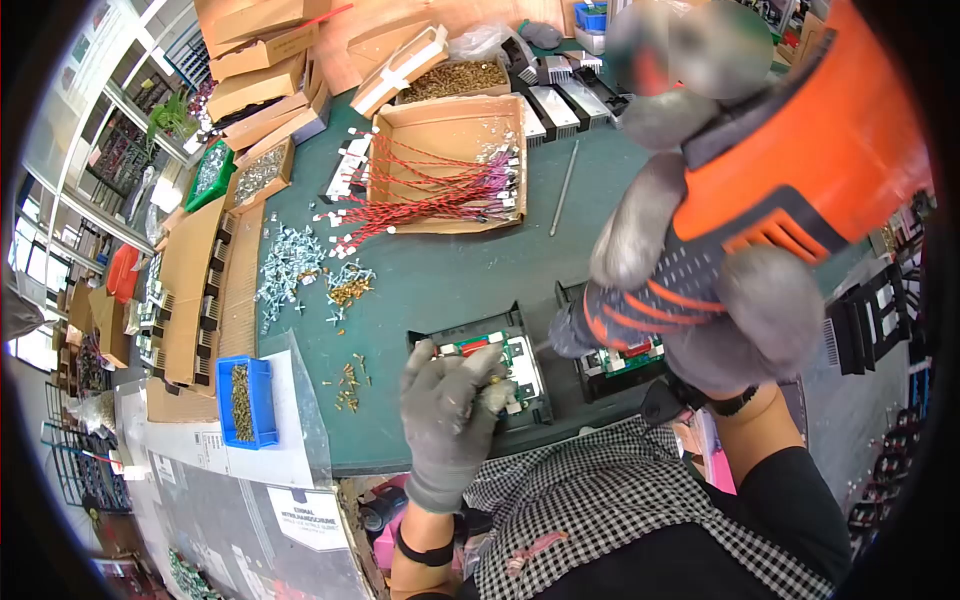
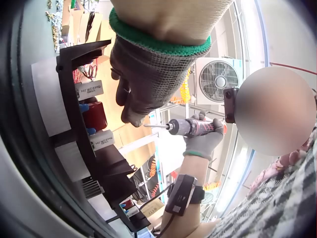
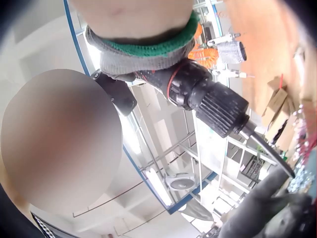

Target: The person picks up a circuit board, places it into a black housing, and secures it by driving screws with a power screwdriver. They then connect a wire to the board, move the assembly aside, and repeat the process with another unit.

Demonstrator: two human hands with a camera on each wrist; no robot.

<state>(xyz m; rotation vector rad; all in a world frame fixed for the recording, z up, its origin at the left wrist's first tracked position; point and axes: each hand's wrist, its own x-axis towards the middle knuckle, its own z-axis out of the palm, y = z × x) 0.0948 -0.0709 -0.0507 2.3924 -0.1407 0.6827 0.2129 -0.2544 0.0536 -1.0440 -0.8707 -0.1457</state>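
My gloved right hand (image 1: 740,310) grips an orange and black power drill (image 1: 800,190), raised over the right side of the bench. Its long bit (image 3: 270,151) points at the fingertips of my left hand in the right wrist view. The gloved left hand (image 1: 450,415) is over a black housing (image 1: 535,375) that holds a green circuit board (image 1: 515,350). Its curled fingers pinch something small with a brass-coloured glint, mostly hidden. A red part (image 2: 95,116) stands between two white blocks on the board. Beside it lies a second black housing (image 1: 590,385), partly covered by the drill.
Silver screws (image 1: 290,265) and brass screws (image 1: 350,385) lie loose at left. A blue bin (image 1: 264,405) stands at the mat's left edge. Behind are a cardboard tray (image 1: 450,120) of red wires, a metal rod (image 1: 565,190) and stacked cartons (image 1: 265,60).
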